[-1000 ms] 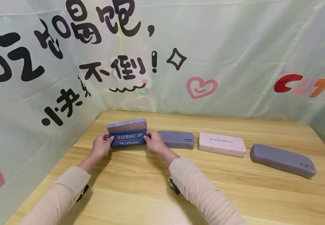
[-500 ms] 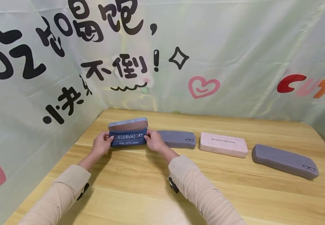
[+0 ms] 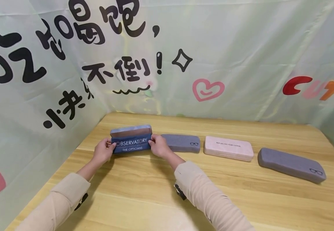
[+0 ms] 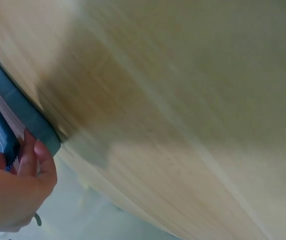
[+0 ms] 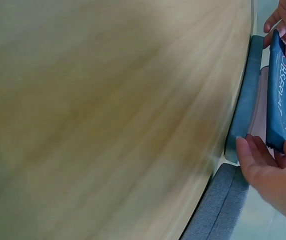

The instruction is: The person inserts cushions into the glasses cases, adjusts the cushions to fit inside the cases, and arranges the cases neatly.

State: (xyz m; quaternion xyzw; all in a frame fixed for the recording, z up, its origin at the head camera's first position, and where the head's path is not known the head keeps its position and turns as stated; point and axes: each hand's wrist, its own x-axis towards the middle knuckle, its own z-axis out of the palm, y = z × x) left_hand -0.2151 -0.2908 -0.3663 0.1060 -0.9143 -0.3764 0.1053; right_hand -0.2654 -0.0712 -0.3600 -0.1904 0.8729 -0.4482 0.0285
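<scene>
A folded dark blue lens cloth, printed "OBSERVATORY THE OPTICIANS", is held up at the front of an open blue glasses case. My left hand pinches the cloth's left end, and my right hand pinches its right end. Behind the cloth rises the raised lid with its brownish lining. In the right wrist view, the cloth stands over the case's pale interior, and the right fingertips lie at the case's edge. The left wrist view shows the left hand at the case's end.
To the right along the wooden table lie a grey glasses case, a pink one and another grey one, all closed. The nearest grey case sits right beside the right hand. Printed cloth walls enclose the table's back and sides.
The lens cloth has shifted slightly and its print faces up more, while the case's lid appears a little lower behind it. Both hands keep their pinch. The other cases stay put.
</scene>
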